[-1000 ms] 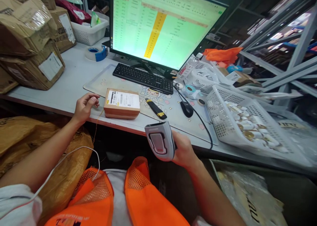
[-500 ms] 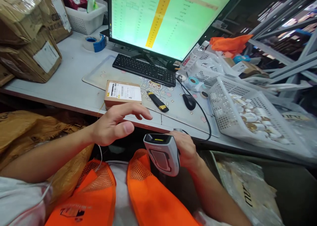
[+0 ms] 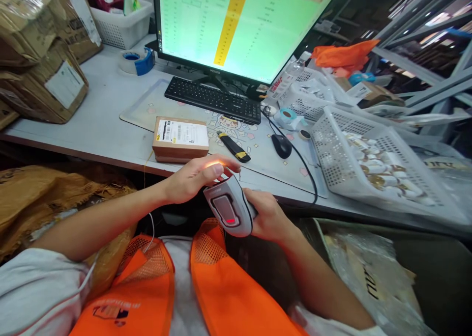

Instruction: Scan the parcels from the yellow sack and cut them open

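Note:
My right hand [image 3: 271, 215] is wrapped round the handle of a grey barcode scanner [image 3: 226, 206], held just off the desk's front edge. A small red light glows on the scanner's back. Right at the scanner's front end is my left hand [image 3: 197, 176], its fingers stretched out and lit orange by the scanner's beam. Whether the fingertips touch the scanner is hard to make out. Just beyond the left hand lies a small cardboard box [image 3: 180, 138] with a white shipping label on top. A black and yellow utility knife [image 3: 234, 147] rests to the right of that box.
Behind stand a keyboard [image 3: 214, 100] and a monitor [image 3: 236, 26]. A mouse [image 3: 280, 146] and a white basket of label rolls [image 3: 342, 179] are on the right. Stacked cartons [image 3: 40, 85] and a tape roll [image 3: 136, 61] occupy the left. Below right, a bin [image 3: 435, 267] holds plastic bags.
My left hand has moved right to the scanner's front. The scanner has risen and tilted forward in my right hand; an orange glow and a red light now show.

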Tool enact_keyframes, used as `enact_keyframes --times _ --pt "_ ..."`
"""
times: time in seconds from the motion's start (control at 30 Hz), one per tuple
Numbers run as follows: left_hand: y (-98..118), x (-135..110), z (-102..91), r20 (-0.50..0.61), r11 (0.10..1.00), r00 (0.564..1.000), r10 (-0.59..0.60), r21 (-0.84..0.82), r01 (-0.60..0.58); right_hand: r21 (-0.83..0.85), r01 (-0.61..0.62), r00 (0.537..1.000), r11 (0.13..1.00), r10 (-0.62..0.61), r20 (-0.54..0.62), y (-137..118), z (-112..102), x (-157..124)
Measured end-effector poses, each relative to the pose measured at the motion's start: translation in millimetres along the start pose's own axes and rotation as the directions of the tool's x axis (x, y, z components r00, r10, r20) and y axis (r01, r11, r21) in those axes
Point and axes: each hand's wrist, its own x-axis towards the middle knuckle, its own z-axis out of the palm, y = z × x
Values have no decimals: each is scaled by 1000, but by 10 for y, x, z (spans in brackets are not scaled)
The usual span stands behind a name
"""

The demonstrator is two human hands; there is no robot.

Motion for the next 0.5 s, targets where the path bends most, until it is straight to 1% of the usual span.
enact_keyframes --times 0.07,0.2,0.3,0.33,0.4,0.47,0.5 --pt "-15 7 0 -8 998 1000 -11 -62 11 -2 -20 1000 1000 20 13 -3 -3 -8" --pt "-49 14 -30 -26 994 999 35 -99 -37 -15 -73 996 997 74 53 16 1 -29" --pt "-16 -8 -164 -78 993 994 79 -85 -86 -43 -125 990 991 128 66 51 -2 -57" --pt "10 -28 -252 -114 992 989 96 -70 -105 -54 -142 987 988 146 69 62 -11 -67" --pt "56 -87 -508 -218 988 964 150 -2 -155 -73 -164 983 984 169 67 77 -48 -83" --pt "51 -172 -856 -330 973 917 226 123 -195 -71 -175 982 982 180 65 85 -127 -82" --pt "15 -222 -1048 -375 961 890 258 196 -195 -61 -177 982 982 181 59 92 -186 -70"
